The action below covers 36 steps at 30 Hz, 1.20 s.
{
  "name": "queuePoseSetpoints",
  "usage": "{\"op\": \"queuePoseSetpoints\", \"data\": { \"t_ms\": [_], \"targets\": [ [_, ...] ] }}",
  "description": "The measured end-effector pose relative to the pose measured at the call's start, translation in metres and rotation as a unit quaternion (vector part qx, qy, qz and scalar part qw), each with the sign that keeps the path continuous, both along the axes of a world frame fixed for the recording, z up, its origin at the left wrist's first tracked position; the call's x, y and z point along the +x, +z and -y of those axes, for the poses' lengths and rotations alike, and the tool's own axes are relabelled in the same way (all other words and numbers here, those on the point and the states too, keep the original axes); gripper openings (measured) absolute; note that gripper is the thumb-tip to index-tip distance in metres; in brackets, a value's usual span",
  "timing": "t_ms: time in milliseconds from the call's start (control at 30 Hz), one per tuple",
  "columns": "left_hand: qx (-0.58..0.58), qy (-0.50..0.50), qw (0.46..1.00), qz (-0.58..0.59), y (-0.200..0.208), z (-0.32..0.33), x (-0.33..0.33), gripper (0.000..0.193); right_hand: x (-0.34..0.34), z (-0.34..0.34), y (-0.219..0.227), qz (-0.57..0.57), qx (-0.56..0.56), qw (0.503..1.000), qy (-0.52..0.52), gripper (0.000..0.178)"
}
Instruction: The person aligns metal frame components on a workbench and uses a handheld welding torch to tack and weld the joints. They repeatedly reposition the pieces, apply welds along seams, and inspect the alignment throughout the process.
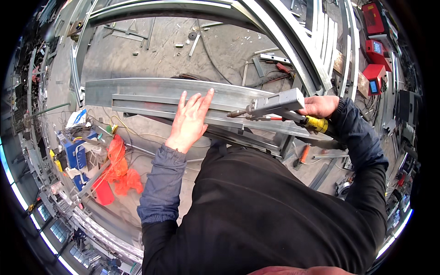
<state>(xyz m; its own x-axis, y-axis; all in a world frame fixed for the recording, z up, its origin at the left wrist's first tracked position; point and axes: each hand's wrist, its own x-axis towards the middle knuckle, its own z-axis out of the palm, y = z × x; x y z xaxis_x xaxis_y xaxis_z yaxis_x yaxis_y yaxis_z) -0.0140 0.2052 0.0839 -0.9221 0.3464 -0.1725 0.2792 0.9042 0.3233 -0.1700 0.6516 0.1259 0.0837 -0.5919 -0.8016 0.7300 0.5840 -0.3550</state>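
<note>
In front of me a long grey metal beam [142, 86] runs from left to right, with a narrower metal channel [142, 103] lying along it. My left hand [190, 120] rests on the channel, fingers spread and pointing away from me. My right hand [319, 107] is wrapped around the handle of a grey, box-bodied welding gun [277, 102]. The gun's copper-coloured nozzle [236, 113] points left, just above or at the channel; whether it touches I cannot tell. A yellow fitting [316, 124] sits below my right hand.
Curved metal frame pieces [293, 41] rise beyond the beam. Red machines with small screens [373, 80] stand at the far right. Cables and metal offcuts lie on the floor [160, 55]. To the left are a blue box [74, 155] and orange netting [120, 160]. An orange-handled tool [304, 153] lies at right.
</note>
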Motion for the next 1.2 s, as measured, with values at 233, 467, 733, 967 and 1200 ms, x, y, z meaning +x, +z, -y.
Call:
{"op": "queuePoseSetpoints", "data": {
  "t_ms": [233,467,733,967,1200],
  "targets": [
    [0.0,0.004,1.0,0.021,0.003,-0.002,-0.005,0.133,-0.01,-0.002,-0.017,0.03,-0.02,0.999,0.032,0.061],
    [-0.017,0.005,0.998,0.059,0.015,-0.01,-0.01,0.141,-0.02,0.002,-0.03,0.063,-0.074,0.993,0.065,0.062],
    [-0.024,0.003,0.997,0.069,0.02,-0.014,-0.012,0.149,-0.021,0.005,-0.024,0.055,-0.06,0.993,0.083,0.065],
    [-0.006,0.032,0.993,0.113,0.025,-0.014,-0.019,0.145,-0.019,0.005,-0.022,0.043,-0.058,0.994,0.084,0.071],
    [0.029,0.05,0.998,-0.02,0.014,0.025,-0.018,0.126,-0.021,0.002,-0.023,0.046,-0.034,0.994,0.091,0.073]
  ]
}}
